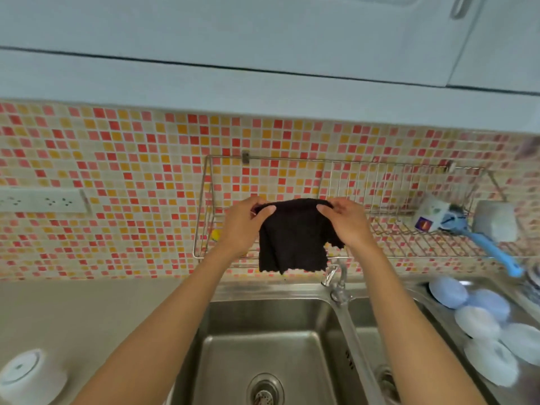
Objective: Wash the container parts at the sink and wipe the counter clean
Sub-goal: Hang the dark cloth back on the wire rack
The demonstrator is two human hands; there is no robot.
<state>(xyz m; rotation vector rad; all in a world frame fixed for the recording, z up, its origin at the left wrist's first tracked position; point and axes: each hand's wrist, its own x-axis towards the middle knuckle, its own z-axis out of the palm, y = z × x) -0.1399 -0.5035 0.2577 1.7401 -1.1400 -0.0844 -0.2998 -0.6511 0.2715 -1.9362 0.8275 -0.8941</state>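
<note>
A black cloth hangs in front of the wall-mounted wire rack, above the left sink basin. My left hand pinches its upper left edge and my right hand pinches its upper right edge, so the cloth is spread between them. A white bowl-shaped container part stands upside down on the beige counter at the lower left. Several blue and white round lids lie on the drainboard at the right.
The faucet stands just under the cloth, between the two basins. On the rack's right side lie a white cup, a blue-handled brush and a grey sponge. A power strip is fixed on the tiled wall at left.
</note>
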